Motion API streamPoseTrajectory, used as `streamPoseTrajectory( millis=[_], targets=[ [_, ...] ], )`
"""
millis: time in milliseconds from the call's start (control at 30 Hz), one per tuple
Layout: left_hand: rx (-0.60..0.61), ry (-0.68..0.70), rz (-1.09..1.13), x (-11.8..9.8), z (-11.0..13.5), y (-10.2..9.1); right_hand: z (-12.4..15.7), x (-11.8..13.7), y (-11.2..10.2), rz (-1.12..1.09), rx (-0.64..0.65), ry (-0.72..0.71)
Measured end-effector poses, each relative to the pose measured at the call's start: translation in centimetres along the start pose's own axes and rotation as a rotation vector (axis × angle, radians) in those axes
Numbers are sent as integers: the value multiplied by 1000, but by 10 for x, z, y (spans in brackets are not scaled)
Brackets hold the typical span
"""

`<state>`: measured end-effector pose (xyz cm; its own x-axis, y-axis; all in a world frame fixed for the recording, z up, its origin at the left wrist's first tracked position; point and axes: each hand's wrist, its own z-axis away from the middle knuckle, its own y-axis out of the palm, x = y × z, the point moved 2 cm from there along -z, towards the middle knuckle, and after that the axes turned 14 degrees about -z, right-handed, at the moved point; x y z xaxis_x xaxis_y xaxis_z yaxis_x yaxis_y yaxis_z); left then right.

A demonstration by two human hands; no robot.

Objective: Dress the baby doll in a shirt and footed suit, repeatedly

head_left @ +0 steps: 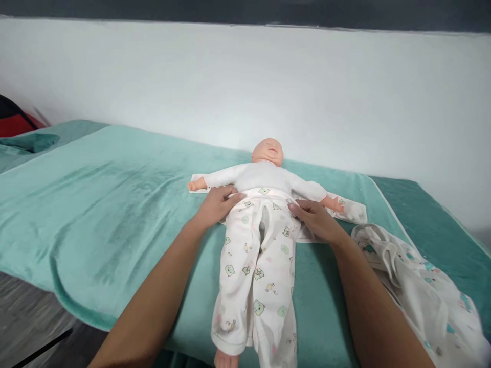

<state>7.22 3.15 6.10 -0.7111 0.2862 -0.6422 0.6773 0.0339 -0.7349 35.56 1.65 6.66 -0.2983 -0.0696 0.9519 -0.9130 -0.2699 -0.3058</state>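
A baby doll (267, 151) lies on its back on a teal blanket (115, 204), arms spread, in a white top (264, 176) and white patterned trousers (257, 255). My left hand (218, 204) rests at the left side of the trousers' waistband, fingers curled onto the cloth. My right hand (314, 217) lies at the right side of the waistband, fingers pressed against the fabric. A white printed cloth (351, 209) is spread under the doll.
A crumpled white patterned garment (414, 286) lies on the blanket at the right. A white wall (245, 87) runs behind the bed. At the far left are a folded teal cloth (32, 142) and something red (15, 124). The floor (26, 317) shows at the lower left.
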Motion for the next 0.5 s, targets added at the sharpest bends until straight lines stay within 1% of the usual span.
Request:
streamPoseTrajectory(
  millis=[100,133,167,200,300,400,433,500],
  targets=[
    [250,-39,116,10,16,-11,14,0,0,-40,92,31],
    [302,-43,142,12,19,-14,18,0,2,-59,106,43],
    [327,-44,158,12,21,-16,22,1,4,-74,111,50],
    [327,-38,162,12,22,-17,25,2,6,-76,102,47],
    [257,-3,157,11,21,-15,31,5,14,30,14,-20],
    [165,-15,183,13,18,-10,32,7,22,199,-126,-130],
    [119,-25,184,14,16,-8,32,8,25,243,-180,-163],
    [-19,-14,156,16,13,-4,30,9,30,321,-297,-203]
  ],
)
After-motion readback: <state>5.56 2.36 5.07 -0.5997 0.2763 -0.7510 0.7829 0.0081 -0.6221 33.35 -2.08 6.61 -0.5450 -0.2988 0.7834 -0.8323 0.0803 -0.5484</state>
